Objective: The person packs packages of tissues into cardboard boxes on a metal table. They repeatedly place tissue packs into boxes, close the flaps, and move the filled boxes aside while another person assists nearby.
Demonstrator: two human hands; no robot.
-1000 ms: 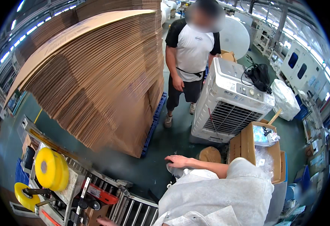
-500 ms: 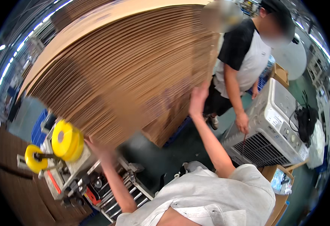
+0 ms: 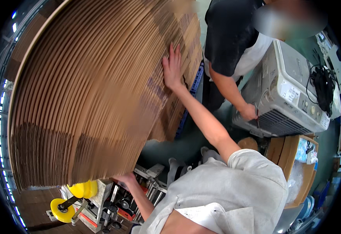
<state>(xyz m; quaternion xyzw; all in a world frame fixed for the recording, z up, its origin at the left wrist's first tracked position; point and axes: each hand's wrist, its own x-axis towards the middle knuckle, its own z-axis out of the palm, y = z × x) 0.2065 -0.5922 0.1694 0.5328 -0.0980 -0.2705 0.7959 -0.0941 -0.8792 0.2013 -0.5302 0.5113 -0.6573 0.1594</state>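
cardboard stack (image 3: 81, 89): flat brown sheets, from 8 to 12 o'clock of the view's centre; its layers run steeper than half a second ago, though whether it tipped or the view turned i cannot tell.
right hand (image 3: 173, 71): at 12 o'clock, now laid against the sheet edges, palm in, fingers long and slightly parted, gripping nothing.
left hand (image 3: 126, 178): at 7 o'clock, now at the stack's lower edge; fingers mostly hidden, so its grip i cannot tell.
what that means: with both hands at the stack, it seems steadied from two sides.
blue pallet (image 3: 181, 126): along the stack's right side, near centre.
yellow tape rolls (image 3: 62, 210): at 8 o'clock, below the stack.
co-worker's hand (image 3: 248, 112): at 3 o'clock, by the air cooler (image 3: 269, 84).
open carton (image 3: 313, 150): at 4 o'clock, holding clear plastic film (image 3: 295, 179) and a blue-and-white packet (image 3: 302, 150).
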